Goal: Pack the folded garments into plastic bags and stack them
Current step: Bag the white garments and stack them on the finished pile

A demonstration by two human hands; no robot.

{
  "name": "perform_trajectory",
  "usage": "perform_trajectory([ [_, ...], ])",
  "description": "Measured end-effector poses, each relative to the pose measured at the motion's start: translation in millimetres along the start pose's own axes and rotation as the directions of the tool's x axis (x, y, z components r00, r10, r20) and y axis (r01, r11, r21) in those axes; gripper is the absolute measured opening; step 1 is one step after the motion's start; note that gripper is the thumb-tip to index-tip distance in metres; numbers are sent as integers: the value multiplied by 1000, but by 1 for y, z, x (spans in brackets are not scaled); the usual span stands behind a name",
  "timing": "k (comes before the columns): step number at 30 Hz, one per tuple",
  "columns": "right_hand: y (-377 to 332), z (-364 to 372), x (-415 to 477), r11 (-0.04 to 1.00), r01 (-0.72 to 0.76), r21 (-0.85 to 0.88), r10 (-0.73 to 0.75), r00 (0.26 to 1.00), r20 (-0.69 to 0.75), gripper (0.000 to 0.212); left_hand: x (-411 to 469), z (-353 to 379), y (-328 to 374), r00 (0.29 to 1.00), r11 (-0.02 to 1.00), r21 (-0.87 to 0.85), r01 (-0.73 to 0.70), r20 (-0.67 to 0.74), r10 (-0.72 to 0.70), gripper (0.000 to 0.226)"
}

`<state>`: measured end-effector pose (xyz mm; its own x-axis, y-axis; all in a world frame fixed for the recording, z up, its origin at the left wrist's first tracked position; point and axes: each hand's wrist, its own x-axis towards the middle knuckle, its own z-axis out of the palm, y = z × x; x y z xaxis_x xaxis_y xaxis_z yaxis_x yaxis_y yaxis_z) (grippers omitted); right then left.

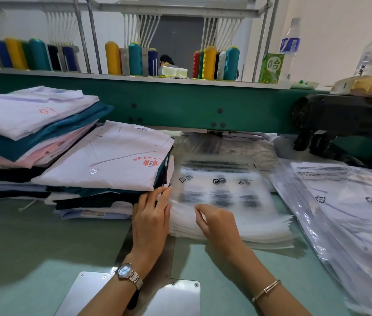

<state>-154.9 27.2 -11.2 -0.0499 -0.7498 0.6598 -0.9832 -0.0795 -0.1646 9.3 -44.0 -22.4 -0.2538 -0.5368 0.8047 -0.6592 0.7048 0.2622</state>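
Note:
A stack of empty printed plastic bags [221, 188] lies flat in the middle of the table. My left hand [152, 215] rests with straight fingers on the stack's left edge, beside the garments. My right hand [217, 222] has curled fingers that pinch the near edge of the top bag. A folded white garment with a red logo [112, 160] tops a pile of folded garments at the left. A taller pile of white, teal and pink garments [32, 124] sits behind it. Bagged garments [349, 213] are stacked at the right.
A green machine beam [180, 103] crosses behind the bags, with a black motor [335, 117] at its right. Thread cones [132, 58], a green carton [271, 68] and a water bottle [291, 44] stand on the shelf above. Metal plates [84, 293] are set into the table near me.

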Motion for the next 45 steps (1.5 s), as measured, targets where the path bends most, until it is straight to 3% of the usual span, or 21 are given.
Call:
perform_trajectory([
  [3,0,-4,-3,998,31,-51,-34,999,-42,5,1,0,-3,999,1000,-11,-28,-20,28,21],
  [7,-1,-6,-6,999,40,10,-39,996,-77,3,0,1,-6,999,999,-29,-40,-32,39,7],
  [11,-10,-3,-7,995,82,61,-77,994,-74,22,-1,-1,-4,995,993,-77,-89,-50,85,10],
  [16,-21,0,-4,986,139,93,-123,980,-158,10,1,-4,0,981,967,-169,-189,-62,181,23],
  [20,-19,-1,-3,985,124,123,-108,985,-132,6,2,-5,-3,973,956,-181,-230,-80,218,20],
  [25,-16,-10,1,995,86,40,-83,993,-86,9,4,-4,-6,960,957,-82,-278,-57,274,5],
  [33,30,-47,-5,1000,7,11,-7,1000,-25,11,6,-11,-14,995,987,-130,-98,-46,92,11],
  [38,62,-75,-18,992,-16,-125,12,999,-35,17,7,-15,-10,996,992,-106,-73,-68,66,24],
  [45,78,-101,-29,952,-44,-303,29,998,-56,21,7,-13,-5,993,993,-88,-85,-91,77,20],
])
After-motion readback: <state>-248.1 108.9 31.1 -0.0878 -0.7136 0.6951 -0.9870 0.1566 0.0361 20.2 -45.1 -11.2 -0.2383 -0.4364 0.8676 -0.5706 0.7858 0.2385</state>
